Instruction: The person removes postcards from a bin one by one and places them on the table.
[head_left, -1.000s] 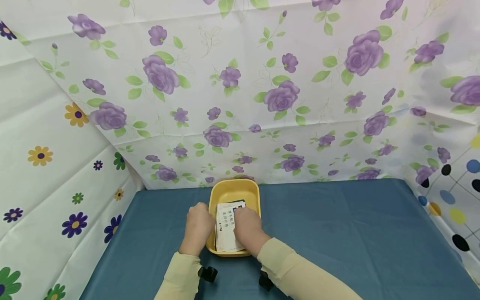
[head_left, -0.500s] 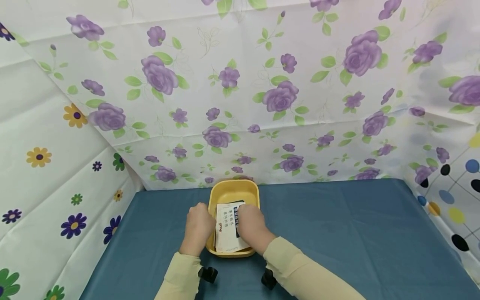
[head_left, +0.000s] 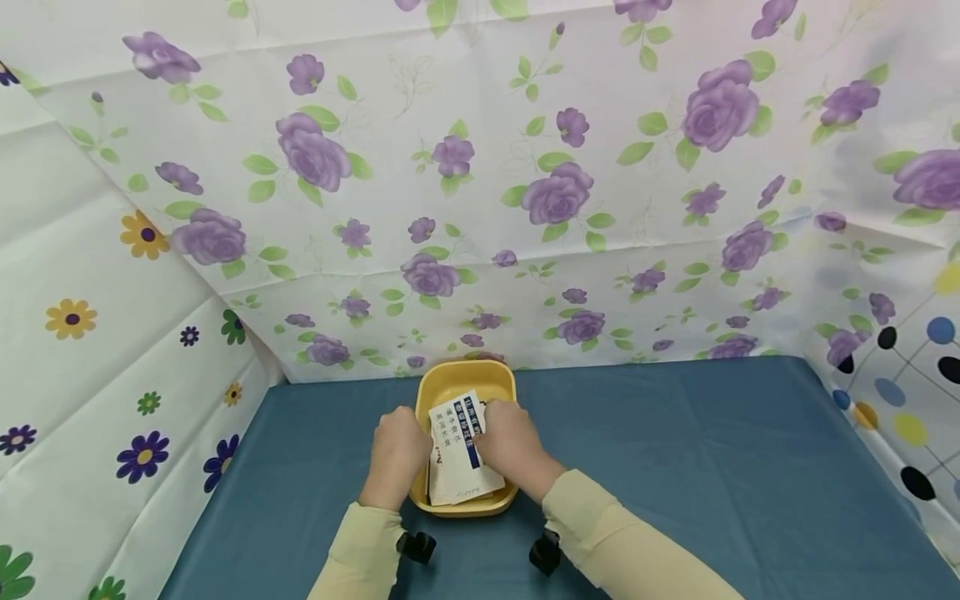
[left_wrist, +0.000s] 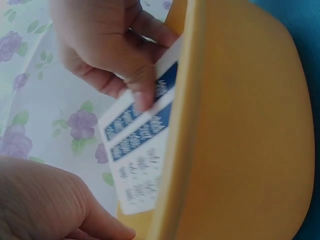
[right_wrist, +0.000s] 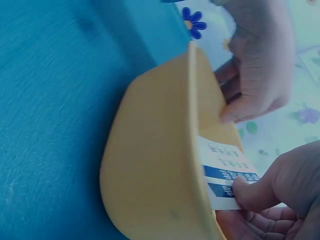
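Observation:
A yellow plastic basin stands at the table's back edge in the head view. My left hand holds its left rim, and in the right wrist view that thumb lies inside the wall. With thumb and fingers my right hand pinches a white printed card by its right side. Blue bands with white characters cross this card in the left wrist view. It is tilted inside the basin, over other cards or papers that are mostly hidden beneath it. The right thumb presses on its face in the right wrist view.
The table has a dark blue cloth. Behind it hangs a white sheet with purple flowers. Flowered sheeting closes the left side, dotted sheeting the right. A small black wrist camera sits under the right cuff.
My right hand has shifted slightly right and the top card has turned and lifted with it, showing more of its blue band. The left hand stays at the basin's rim.

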